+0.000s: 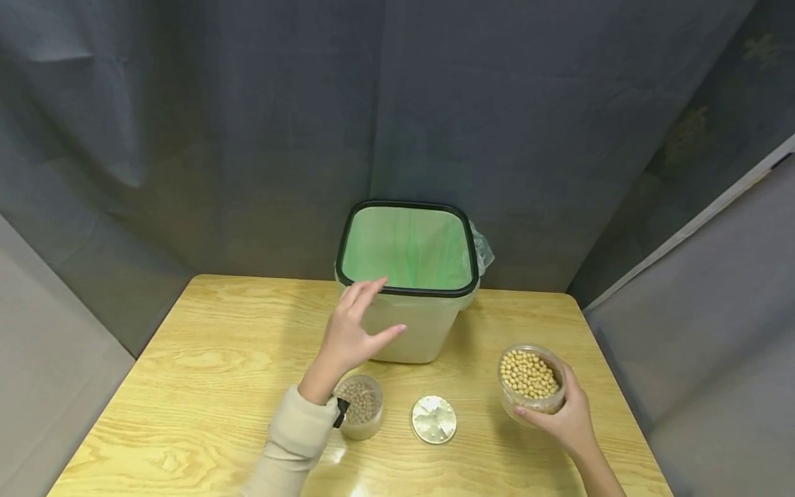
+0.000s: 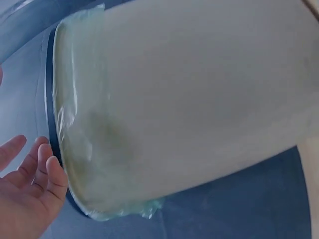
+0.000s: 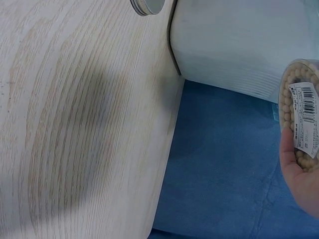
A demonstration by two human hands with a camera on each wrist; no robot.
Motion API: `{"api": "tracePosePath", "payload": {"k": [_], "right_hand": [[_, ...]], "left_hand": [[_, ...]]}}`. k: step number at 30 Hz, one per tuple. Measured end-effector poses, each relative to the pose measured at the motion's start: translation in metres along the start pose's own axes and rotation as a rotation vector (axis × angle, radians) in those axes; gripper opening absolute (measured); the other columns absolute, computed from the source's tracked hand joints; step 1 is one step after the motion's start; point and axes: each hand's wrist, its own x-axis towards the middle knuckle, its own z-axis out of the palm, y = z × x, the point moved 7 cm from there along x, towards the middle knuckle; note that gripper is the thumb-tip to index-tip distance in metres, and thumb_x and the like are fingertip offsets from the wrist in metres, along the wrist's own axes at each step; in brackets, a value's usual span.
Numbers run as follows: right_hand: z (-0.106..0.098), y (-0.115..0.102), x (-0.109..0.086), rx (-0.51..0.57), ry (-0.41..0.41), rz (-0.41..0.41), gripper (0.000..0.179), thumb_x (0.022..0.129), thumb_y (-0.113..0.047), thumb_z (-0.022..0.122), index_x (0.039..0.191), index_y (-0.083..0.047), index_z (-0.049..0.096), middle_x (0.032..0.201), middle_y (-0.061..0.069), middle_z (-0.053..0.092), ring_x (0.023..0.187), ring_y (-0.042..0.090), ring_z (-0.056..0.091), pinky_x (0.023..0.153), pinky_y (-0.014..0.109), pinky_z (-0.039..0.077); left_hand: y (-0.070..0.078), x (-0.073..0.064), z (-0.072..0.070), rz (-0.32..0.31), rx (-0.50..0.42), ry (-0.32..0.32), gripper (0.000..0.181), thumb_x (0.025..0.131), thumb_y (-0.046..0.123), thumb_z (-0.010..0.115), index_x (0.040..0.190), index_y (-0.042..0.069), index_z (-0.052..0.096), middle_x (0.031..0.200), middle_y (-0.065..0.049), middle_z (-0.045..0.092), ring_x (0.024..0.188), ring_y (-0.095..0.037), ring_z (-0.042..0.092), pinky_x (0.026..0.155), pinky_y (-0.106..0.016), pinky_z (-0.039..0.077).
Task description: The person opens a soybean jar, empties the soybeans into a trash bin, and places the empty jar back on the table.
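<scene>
My right hand (image 1: 573, 413) grips a clear plastic jar (image 1: 531, 375) of round yellow beans above the right side of the table. The jar is uncapped. In the right wrist view, a white barcode label (image 3: 305, 117) shows on its underside. My left hand (image 1: 348, 335) holds nothing, its thumb and fingers spread in front of a bin (image 1: 406, 324). In the left wrist view, the fingertips lie close to the bin's dark rim (image 2: 52, 107). A second clear jar (image 1: 362, 429), with brownish beans, stands beside the left wrist, partly hidden by it.
A round silver lid (image 1: 433, 420) lies between the two jars on the wooden table (image 1: 205, 359). The bin has a black rim and a green liner bag (image 1: 406, 245), bunched out at its right side (image 1: 482, 252). Dark curtains (image 1: 279, 138) hang behind the table.
</scene>
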Motion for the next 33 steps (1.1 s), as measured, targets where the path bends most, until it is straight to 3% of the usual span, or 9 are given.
{"api": "tracePosePath", "payload": {"k": [5, 10, 15, 19, 25, 33], "right_hand": [[-0.002, 0.000, -0.001, -0.001, 0.004, -0.005, 0.091, 0.050, 0.007, 0.083, 0.130, 0.003, 0.039, 0.117, -0.019, 0.043, 0.107, -0.005, 0.040, 0.085, 0.006, 0.031], [-0.003, 0.000, -0.001, -0.006, 0.002, 0.009, 0.091, 0.052, 0.006, 0.082, 0.131, 0.002, 0.038, 0.118, -0.019, 0.042, 0.106, -0.005, 0.040, 0.084, 0.006, 0.031], [-0.002, -0.001, -0.002, -0.015, -0.010, 0.034, 0.091, 0.055, 0.005, 0.082, 0.134, 0.002, 0.035, 0.119, -0.016, 0.041, 0.105, -0.005, 0.040, 0.082, 0.006, 0.033], [-0.003, -0.002, -0.001, -0.028, -0.008, 0.041, 0.091, 0.055, 0.004, 0.082, 0.134, 0.001, 0.035, 0.119, -0.014, 0.041, 0.105, -0.006, 0.040, 0.082, 0.005, 0.032], [-0.005, -0.004, 0.001, -0.026, -0.004, 0.022, 0.091, 0.054, 0.005, 0.082, 0.133, 0.002, 0.036, 0.120, -0.013, 0.042, 0.106, -0.006, 0.039, 0.083, 0.006, 0.031], [-0.008, -0.006, 0.008, -0.032, -0.001, 0.014, 0.091, 0.054, 0.006, 0.081, 0.133, 0.003, 0.035, 0.118, -0.015, 0.041, 0.105, -0.005, 0.040, 0.083, 0.006, 0.032]], "left_hand": [[-0.003, 0.009, -0.013, 0.021, 0.030, 0.016, 0.072, 0.064, 0.027, 0.082, 0.124, 0.000, 0.052, 0.113, -0.014, 0.054, 0.105, -0.028, 0.049, 0.092, -0.044, 0.041], [-0.010, 0.022, -0.028, 0.046, 0.053, 0.070, 0.076, 0.063, 0.027, 0.083, 0.125, -0.001, 0.050, 0.112, -0.017, 0.053, 0.102, -0.030, 0.048, 0.089, -0.043, 0.040], [-0.022, 0.034, -0.039, 0.020, 0.058, 0.069, 0.082, 0.063, 0.029, 0.083, 0.129, -0.001, 0.045, 0.112, -0.018, 0.052, 0.102, -0.031, 0.046, 0.087, -0.043, 0.038], [-0.040, 0.040, -0.039, -0.098, 0.070, -0.011, 0.084, 0.064, 0.033, 0.081, 0.132, 0.002, 0.042, 0.122, -0.016, 0.047, 0.110, -0.032, 0.040, 0.090, -0.046, 0.036], [-0.075, 0.044, -0.030, -0.317, 0.038, -0.213, 0.094, 0.067, 0.042, 0.077, 0.142, 0.009, 0.029, 0.138, -0.016, 0.033, 0.123, -0.034, 0.029, 0.096, -0.051, 0.032], [-0.095, 0.044, -0.021, -0.423, 0.002, -0.344, 0.096, 0.070, 0.043, 0.074, 0.143, 0.006, 0.024, 0.142, -0.017, 0.030, 0.128, -0.035, 0.026, 0.098, -0.053, 0.030]]}}
